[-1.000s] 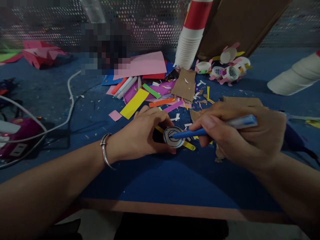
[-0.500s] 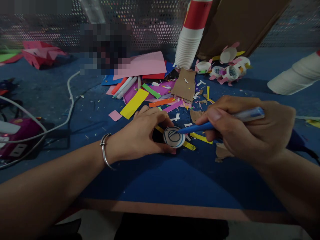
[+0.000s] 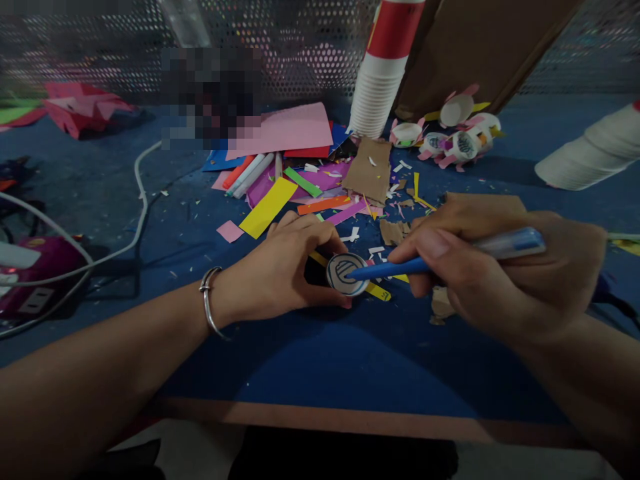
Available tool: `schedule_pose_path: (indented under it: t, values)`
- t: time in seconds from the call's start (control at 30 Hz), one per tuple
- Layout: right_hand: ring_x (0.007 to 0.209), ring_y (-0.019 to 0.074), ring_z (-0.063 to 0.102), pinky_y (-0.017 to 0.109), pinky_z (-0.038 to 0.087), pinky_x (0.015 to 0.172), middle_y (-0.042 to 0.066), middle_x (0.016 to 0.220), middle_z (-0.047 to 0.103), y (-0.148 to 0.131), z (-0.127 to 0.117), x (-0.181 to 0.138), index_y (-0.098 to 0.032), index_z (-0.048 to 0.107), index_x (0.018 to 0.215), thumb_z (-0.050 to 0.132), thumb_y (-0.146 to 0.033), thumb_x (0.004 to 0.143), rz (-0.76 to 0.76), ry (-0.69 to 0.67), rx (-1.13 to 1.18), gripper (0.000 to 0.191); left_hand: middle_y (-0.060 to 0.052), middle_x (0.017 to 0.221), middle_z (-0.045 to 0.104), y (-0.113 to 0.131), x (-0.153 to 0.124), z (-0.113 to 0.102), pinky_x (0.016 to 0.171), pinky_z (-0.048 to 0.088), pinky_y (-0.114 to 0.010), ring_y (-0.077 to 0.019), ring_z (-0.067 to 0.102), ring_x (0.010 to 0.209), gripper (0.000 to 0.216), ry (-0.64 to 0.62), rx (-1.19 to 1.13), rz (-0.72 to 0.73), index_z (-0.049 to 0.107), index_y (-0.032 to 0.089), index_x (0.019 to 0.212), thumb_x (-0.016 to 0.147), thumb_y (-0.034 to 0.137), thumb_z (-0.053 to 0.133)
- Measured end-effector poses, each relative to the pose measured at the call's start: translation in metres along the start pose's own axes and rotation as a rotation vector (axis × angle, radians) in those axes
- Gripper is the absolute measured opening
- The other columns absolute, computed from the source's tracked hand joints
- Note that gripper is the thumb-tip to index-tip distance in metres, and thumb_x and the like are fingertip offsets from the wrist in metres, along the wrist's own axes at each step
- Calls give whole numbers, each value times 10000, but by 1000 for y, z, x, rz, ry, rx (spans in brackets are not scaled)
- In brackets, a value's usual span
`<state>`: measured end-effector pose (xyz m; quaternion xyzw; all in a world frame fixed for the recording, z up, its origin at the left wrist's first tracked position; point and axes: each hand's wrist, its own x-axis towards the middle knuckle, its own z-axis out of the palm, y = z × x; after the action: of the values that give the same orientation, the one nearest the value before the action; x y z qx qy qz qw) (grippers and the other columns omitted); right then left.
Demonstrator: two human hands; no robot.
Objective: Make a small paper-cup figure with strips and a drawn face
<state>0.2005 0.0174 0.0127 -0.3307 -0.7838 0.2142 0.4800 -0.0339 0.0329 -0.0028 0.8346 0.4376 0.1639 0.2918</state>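
Note:
Between the thumb and fingers of my left hand (image 3: 285,267) is a small white paper cup (image 3: 357,288), its round end turned up toward me. Blue lines are drawn on that round face: an outline with several strokes inside. Yellow paper strips (image 3: 379,291) stick out on both sides of the cup, and a bit of pink shows beneath it. My right hand (image 3: 490,273) grips a blue marker (image 3: 400,268) with its tip on the drawn face. The inner fingers of the right hand are hidden behind its thumb.
Paper scraps, a yellow strip (image 3: 269,208), markers (image 3: 255,175) and a torn cardboard piece (image 3: 369,170) lie beyond my hands. A tall cup stack (image 3: 383,80) stands behind; another stack (image 3: 590,157) leans at right near decorated cups (image 3: 460,147). A white cable (image 3: 143,193) crosses the left side.
The marker tip has moved slightly left and down across the cup's face, and more strokes show inside the outline. My right hand has shifted a little rightward and down; my left stays still.

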Motion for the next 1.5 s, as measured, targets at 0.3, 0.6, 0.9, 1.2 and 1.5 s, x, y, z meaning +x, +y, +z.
schedule_pose_path:
  t: [0.3, 0.6, 0.9, 1.2, 1.5]
  values:
    - [447, 102, 539, 263, 425, 447, -48, 558, 624, 2, -1, 2, -249, 696, 715, 640, -64, 908, 5, -76, 16, 274, -34, 1110, 738, -1, 0, 1, 1024, 443, -475, -262, 643, 1043, 507, 14, -10, -1, 717, 233, 1065, 727, 512, 972]
    - [456, 55, 548, 217, 422, 471, -58, 578, 639, 11, -6, -1, -220, 746, 739, 639, -57, 919, 15, 2, -25, 265, -46, 1134, 726, 0, -2, 1, 1031, 449, -458, -270, 640, 1077, 538, 7, -10, -13, 721, 206, 1105, 723, 479, 985]
    - [454, 28, 524, 187, 401, 458, -66, 572, 619, 13, -4, -3, -214, 762, 745, 635, -74, 919, -20, 42, -62, 257, -41, 1128, 725, -1, -2, 2, 1050, 430, -466, -266, 646, 1070, 528, 10, -9, -12, 722, 210, 1104, 724, 459, 990]
    - [453, 44, 541, 212, 396, 441, -71, 540, 605, 3, -4, 1, -200, 623, 638, 619, -93, 912, -73, -71, -56, 294, -29, 1087, 722, -3, 1, 2, 1016, 425, -452, -260, 640, 1033, 515, 21, -1, 39, 713, 208, 1072, 743, 504, 976]
    - [463, 20, 548, 160, 420, 474, -68, 587, 644, 8, -6, -1, -208, 734, 709, 628, -86, 905, -9, 0, -87, 253, -31, 1123, 726, -1, 0, 3, 1024, 441, -463, -261, 651, 1065, 513, 12, -12, -1, 717, 209, 1102, 734, 447, 983]
